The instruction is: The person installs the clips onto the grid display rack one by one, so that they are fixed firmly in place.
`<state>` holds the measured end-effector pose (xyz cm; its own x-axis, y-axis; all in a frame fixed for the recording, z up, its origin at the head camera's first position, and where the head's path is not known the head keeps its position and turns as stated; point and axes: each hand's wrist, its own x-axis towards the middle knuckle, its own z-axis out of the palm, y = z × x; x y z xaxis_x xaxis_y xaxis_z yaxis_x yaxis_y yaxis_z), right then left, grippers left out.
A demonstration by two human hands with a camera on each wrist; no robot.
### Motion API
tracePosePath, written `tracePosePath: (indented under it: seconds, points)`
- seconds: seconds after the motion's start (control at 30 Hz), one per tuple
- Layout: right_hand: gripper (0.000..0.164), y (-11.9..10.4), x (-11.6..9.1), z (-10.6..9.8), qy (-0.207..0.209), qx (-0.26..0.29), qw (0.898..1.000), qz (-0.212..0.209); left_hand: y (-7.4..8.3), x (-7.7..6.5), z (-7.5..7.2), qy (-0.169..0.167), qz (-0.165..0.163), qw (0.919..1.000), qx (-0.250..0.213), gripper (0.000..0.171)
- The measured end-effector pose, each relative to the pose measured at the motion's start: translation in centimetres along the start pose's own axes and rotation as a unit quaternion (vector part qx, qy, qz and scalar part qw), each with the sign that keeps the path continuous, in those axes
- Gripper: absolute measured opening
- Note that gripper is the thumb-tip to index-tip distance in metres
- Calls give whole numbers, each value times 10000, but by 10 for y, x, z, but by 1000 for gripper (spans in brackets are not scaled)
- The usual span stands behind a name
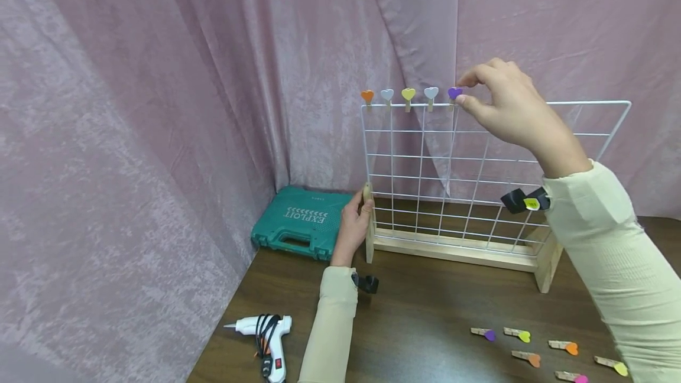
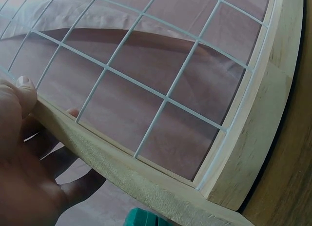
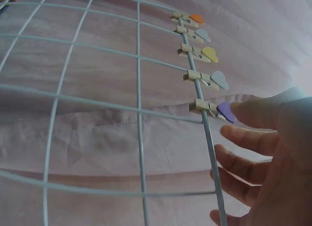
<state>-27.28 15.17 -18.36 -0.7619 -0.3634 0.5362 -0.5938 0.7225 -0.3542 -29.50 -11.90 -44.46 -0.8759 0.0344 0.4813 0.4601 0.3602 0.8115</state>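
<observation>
Your right hand (image 1: 508,99) pinches the purple clip (image 1: 454,93) by its heart end, with the thumb and forefinger on it and the other fingers spread loosely. That clip lies right at your fingertips, at nine o'clock from the palm, and its wooden nose sits across the top wire of the white grid (image 1: 449,158). Farther along the same wire, also toward nine o'clock, stand four more clips, well spaced: a white clip (image 1: 431,93), a yellow clip (image 1: 408,94), a second white clip (image 1: 386,96) and, at the corner, an orange clip (image 1: 367,96).

Your left hand (image 1: 353,226) holds the wooden post (image 1: 370,247) at the grid's near-left end, thumb on one side and fingers behind; the post lies at about two o'clock from the palm. From there, the purple clip is up toward one o'clock, well apart. A green case (image 1: 303,217) lies just beside this hand at nine o'clock, and a glue gun (image 1: 273,341) with its cord wrapped round it lies at seven.

Six loose clips (image 1: 528,359) lie on the brown table (image 1: 415,324), near six o'clock from your right hand.
</observation>
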Motion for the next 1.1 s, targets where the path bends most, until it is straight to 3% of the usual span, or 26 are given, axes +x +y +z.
tracePosePath:
  seconds: [0.07,0.3,0.6,1.1]
  points:
    - [28,2,-6,0,207,36,9998,-67,-11,2,3,1,29,10000,54,48]
    - [28,7,-34,1,816,132,9958,-393,-12,3,4,-2,28,10000,86,48]
    - [28,13,-67,15,1712,111,9806,-947,-12,5,3,5,65,10000,56,49]
    - [31,24,-125,34,1482,224,9851,-839,-14,4,2,13,-103,9999,16,51]
